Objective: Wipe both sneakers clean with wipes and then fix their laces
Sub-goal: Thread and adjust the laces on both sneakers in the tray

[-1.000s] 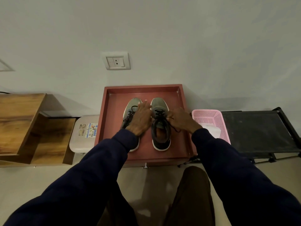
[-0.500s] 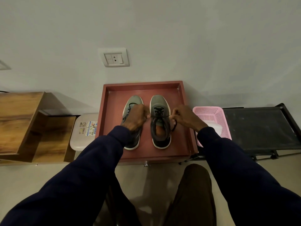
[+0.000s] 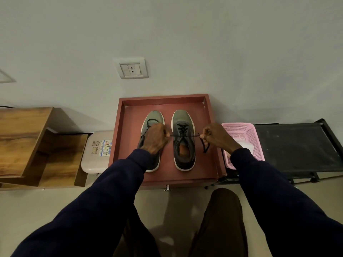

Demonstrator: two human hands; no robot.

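Note:
Two grey sneakers with black laces stand side by side, toes toward the wall, in a red tray (image 3: 130, 138). My left hand (image 3: 155, 138) lies over the left sneaker (image 3: 154, 115) and pinches one end of the right sneaker's lace (image 3: 185, 135). My right hand (image 3: 215, 135) grips the other end to the right of the right sneaker (image 3: 182, 117). The lace is stretched taut across that shoe between both hands, and a loose tail hangs below my right hand. Much of the left sneaker is hidden by my left hand and sleeve.
A pink plastic basket (image 3: 246, 130) with white wipes inside sits right of the tray, beside a black rack (image 3: 297, 145). A beige stool (image 3: 96, 160) and wooden shelves (image 3: 24, 141) stand at the left. A wall socket (image 3: 132, 68) is above. My knees are below.
Both hands have moved apart, away from the right sneaker's tongue, pulling the lace ends outward until the lace runs tight across the shoe.

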